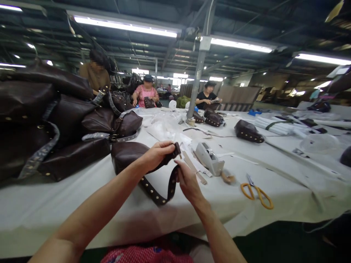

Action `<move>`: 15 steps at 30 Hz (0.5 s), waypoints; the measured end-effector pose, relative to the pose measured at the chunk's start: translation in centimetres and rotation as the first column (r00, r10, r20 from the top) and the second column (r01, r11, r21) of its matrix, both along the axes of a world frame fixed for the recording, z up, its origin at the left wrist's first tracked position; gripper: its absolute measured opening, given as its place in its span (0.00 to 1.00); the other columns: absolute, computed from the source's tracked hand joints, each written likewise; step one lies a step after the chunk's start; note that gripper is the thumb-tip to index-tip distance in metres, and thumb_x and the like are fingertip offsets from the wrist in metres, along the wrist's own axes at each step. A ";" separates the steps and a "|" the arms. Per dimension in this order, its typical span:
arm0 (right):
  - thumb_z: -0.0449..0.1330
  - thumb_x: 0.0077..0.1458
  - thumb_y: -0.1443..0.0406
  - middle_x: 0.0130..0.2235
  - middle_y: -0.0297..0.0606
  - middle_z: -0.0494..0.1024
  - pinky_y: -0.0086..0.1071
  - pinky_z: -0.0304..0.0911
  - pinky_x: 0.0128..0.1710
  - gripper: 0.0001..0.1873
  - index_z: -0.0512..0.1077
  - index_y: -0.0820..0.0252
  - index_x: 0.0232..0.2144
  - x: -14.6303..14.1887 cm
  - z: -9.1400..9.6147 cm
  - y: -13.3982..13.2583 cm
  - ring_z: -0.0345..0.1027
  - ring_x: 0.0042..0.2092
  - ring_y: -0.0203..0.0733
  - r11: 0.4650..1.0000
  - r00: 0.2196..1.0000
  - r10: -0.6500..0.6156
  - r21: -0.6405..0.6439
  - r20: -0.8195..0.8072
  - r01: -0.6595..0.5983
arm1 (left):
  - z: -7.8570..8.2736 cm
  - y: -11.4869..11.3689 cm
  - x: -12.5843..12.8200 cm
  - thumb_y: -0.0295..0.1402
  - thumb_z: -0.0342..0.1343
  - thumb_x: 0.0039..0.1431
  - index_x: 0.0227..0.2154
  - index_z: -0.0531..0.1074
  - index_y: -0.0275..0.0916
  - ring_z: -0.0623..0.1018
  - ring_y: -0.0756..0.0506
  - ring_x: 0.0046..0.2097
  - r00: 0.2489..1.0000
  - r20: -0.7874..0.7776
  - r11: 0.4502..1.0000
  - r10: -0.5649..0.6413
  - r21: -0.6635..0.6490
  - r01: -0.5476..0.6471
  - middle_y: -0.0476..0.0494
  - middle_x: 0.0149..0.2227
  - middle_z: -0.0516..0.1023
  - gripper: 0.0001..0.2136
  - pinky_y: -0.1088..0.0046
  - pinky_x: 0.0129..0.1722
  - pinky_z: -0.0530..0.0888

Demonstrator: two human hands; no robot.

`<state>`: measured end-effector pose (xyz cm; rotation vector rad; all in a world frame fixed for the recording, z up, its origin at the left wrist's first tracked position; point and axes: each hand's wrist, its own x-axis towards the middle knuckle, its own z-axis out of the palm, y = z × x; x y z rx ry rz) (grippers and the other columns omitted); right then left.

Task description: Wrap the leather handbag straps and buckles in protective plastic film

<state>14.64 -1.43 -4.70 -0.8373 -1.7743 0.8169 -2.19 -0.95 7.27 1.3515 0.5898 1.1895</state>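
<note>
Here at the near edge of the table (pixel 287 190) the left hand (pixel 157 155) is closed in a fist around the upper end of a dark studded strap (pixel 157 197), fingers curled right over it; the right hand (pixel 189 182) sits just below and pinches the same strap between thumb and fingertips; the strap sags in a loop between the two grips and hangs over the table's front edge, so the slack looks held up and out of the way while the short stretch between the hands is pulled close for a look; the strap runs back to a dark brown bag (pixel 126 153) lying on its side just behind the left wrist, resting on the cloth so neither hand has to carry its weight; to the left a pile of bags (pixel 55 124) of the same leather is heaped high, near enough to draw from, I'd guess; to the right a tape dispenser (pixel 210 160) stands just beyond the hands, with paper strips (pixel 192 166) beside it, and yellow-handled scissors (pixel 257 195) lie flat further right, all within an arm's sweep; across the table other people sit over bags of their own, one in a pink top (pixel 146 93), one in black (pixel 208 96), well apart from these hands.
</note>
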 end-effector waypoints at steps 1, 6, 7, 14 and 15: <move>0.51 0.58 0.67 0.42 0.44 0.77 0.43 0.69 0.45 0.20 0.71 0.57 0.52 -0.1 -0.9 0.4 0.72 0.42 0.46 0.996 0.992 -0.072 0.051 0.100 0.067 | 1.2 -0.2 -0.6 0.45 0.67 0.48 0.28 0.75 0.35 0.74 0.51 0.29 0.994 0.057 0.994 0.092 0.057 -0.095 0.46 0.27 0.77 0.16 0.75 0.32 0.69; 0.53 0.54 0.66 0.41 0.46 0.77 0.44 0.66 0.48 0.15 0.77 0.56 0.40 3.0 -2.6 1.5 0.71 0.44 0.51 0.966 0.920 -0.260 0.078 0.294 0.248 | 4.6 -2.8 -2.3 0.37 0.63 0.54 0.32 0.75 0.36 0.77 0.49 0.33 0.959 -0.247 0.964 0.137 0.258 -0.072 0.46 0.32 0.80 0.09 0.74 0.36 0.72; 0.54 0.55 0.63 0.41 0.45 0.77 0.43 0.67 0.46 0.14 0.77 0.55 0.41 3.7 -1.9 1.5 0.71 0.43 0.50 0.965 0.933 -0.259 0.027 0.250 0.261 | 4.0 -3.4 -2.0 0.34 0.62 0.55 0.33 0.76 0.36 0.77 0.49 0.35 0.922 -0.377 0.957 0.091 0.290 0.024 0.46 0.32 0.80 0.07 0.74 0.38 0.72; 0.49 0.56 0.38 0.31 0.42 0.78 0.38 0.69 0.35 0.38 0.73 0.63 0.50 2.2 2.6 0.0 0.74 0.33 0.46 0.726 0.967 0.254 -0.667 0.029 -0.170 | -6.2 -6.4 2.9 0.36 0.65 0.54 0.33 0.79 0.40 0.78 0.44 0.39 0.557 -0.784 0.616 0.273 0.587 0.525 0.44 0.32 0.82 0.07 0.70 0.44 0.70; 0.53 0.54 0.38 0.32 0.42 0.78 0.39 0.69 0.37 0.37 0.74 0.64 0.48 1.6 2.4 -0.2 0.74 0.35 0.47 0.731 0.952 0.297 -0.660 0.077 -0.175 | -7.1 -6.8 3.3 0.37 0.66 0.53 0.33 0.79 0.39 0.78 0.43 0.38 0.535 -0.786 0.595 0.308 0.599 0.537 0.44 0.32 0.83 0.08 0.69 0.42 0.71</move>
